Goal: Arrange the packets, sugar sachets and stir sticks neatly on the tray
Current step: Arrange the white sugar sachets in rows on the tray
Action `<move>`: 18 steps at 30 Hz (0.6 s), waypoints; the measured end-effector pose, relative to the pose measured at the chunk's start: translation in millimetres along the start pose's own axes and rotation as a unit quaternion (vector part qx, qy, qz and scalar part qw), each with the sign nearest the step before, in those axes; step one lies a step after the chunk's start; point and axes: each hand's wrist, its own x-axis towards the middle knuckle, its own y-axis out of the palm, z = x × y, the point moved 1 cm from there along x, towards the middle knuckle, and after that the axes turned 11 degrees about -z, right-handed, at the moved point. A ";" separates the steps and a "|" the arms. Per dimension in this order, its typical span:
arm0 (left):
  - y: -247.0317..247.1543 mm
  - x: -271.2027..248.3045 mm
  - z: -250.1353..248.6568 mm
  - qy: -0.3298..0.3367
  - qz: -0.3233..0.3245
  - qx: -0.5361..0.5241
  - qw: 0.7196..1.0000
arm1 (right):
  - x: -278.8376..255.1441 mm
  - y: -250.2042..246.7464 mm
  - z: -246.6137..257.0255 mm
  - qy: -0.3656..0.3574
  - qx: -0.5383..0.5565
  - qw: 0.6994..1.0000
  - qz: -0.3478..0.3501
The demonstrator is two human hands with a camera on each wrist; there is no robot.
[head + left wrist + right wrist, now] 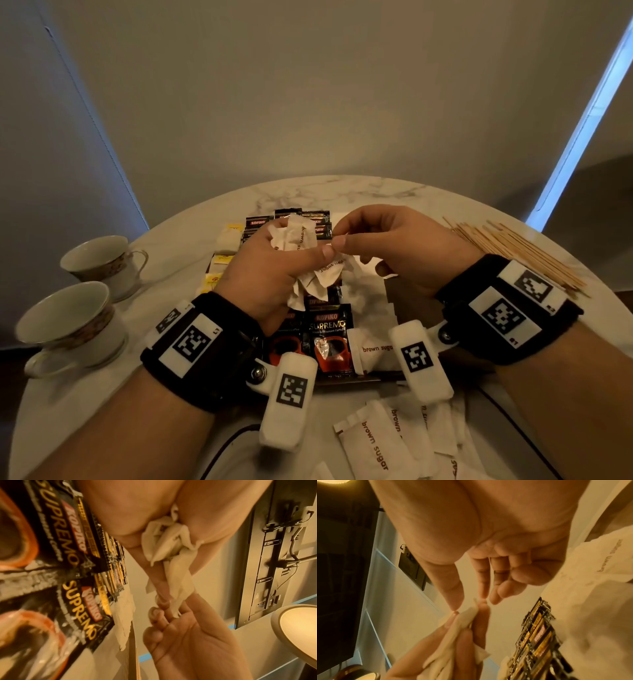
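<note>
My left hand (301, 255) is raised over the tray (359, 379) and grips a crumpled bunch of white brown sugar sachets (297, 236). The bunch (171, 545) fans out of the fist in the left wrist view. My right hand (337, 242) meets it from the right, its thumb and forefinger pinching the top edge of one sachet (467, 619). Black Kopiko coffee packets (329, 329) lie in rows on the tray below, with more white sachets (363, 287) beside them. Wooden stir sticks (513, 250) lie in a loose heap on the table at the right.
Two empty teacups (102, 260) (68, 325) stand at the left of the round marble table (359, 195). Yellow-tagged tea bags (226, 240) lie along the tray's left side. Several loose brown sugar sachets (376, 445) lie at the table's near edge.
</note>
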 end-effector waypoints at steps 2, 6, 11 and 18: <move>-1.4 2.0 -1.2 0.011 -0.015 -0.011 1.000 | 1.5 1.1 -2.9 0.037 0.013 0.999 0.014; -4.1 4.5 -0.3 0.026 -0.022 0.005 0.999 | -1.0 3.5 -2.8 0.011 0.050 0.998 0.030; -5.9 7.0 5.1 0.006 -0.005 0.062 0.998 | -1.6 9.1 -1.4 0.004 0.155 0.988 0.010; -7.0 8.9 7.0 -0.007 -0.008 0.036 0.999 | -4.3 16.5 -3.5 0.034 0.231 0.972 -0.003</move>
